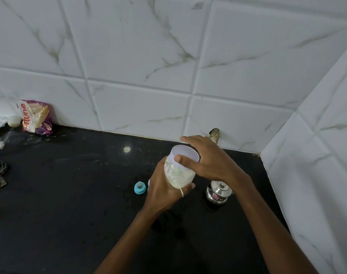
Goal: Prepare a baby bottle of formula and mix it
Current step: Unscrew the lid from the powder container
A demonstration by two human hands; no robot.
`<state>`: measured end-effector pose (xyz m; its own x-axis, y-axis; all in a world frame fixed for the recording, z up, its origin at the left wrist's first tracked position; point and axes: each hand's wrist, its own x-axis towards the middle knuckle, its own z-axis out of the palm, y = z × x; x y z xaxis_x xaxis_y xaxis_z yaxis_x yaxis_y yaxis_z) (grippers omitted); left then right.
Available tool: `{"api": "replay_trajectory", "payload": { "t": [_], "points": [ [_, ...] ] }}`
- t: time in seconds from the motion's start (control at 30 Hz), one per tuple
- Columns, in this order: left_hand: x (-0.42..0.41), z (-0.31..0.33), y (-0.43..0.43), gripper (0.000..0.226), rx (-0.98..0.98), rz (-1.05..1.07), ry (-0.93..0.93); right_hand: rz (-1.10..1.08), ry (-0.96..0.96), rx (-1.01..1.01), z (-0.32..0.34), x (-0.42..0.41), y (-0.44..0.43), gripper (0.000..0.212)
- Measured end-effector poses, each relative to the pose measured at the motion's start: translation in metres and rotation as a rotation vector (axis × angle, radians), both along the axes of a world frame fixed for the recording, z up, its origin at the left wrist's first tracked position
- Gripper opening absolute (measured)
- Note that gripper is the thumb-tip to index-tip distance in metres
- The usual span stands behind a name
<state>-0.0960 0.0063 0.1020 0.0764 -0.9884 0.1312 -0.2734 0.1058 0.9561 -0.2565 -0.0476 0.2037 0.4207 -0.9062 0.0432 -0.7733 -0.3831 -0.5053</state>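
Head view, item one: powder jar [178, 175], clear plastic, part-filled with white powder that we take for the formula, held tilted above the worktop [70, 194]. Left hand [164, 190]: fingers wrapped round the jar's base. Right hand [206, 163]: thumb and fingers clasped about the pale lid [185, 154]. Step in hand, as we judge it: unscrewing the jar to reach the powder. The next move calls for a firm counter-twist and a level jar so nothing spills. Item two: blue teat collar [139, 187], upright on the worktop just beside the left hand; the bottle itself we cannot make out. Item three: small steel pot [218, 192], lidded, contents hidden, near the right wrist. Item four: purple packet [37, 117], crumpled, against the back wall, well apart.
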Motion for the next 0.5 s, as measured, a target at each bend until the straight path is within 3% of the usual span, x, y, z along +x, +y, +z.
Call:
{"api": "replay_trajectory", "payload": {
  "t": [0.1,0.3,0.4,0.5],
  "points": [
    [-0.002,0.000,-0.004,0.089,-0.027,0.013,-0.045,-0.108,0.061,-0.045,0.011,0.009,0.005,0.098],
    [-0.005,-0.004,-0.003,0.095,-0.030,0.009,-0.075,-0.194,0.472,-0.243,0.019,0.025,0.014,0.090],
    [-0.005,-0.006,-0.002,0.097,-0.020,0.016,-0.074,-0.155,0.483,-0.213,0.022,0.024,0.014,0.082],
    [-0.004,-0.009,-0.001,0.098,-0.014,0.010,-0.072,-0.059,0.370,-0.072,0.023,0.017,0.014,0.066]
  ]
}}
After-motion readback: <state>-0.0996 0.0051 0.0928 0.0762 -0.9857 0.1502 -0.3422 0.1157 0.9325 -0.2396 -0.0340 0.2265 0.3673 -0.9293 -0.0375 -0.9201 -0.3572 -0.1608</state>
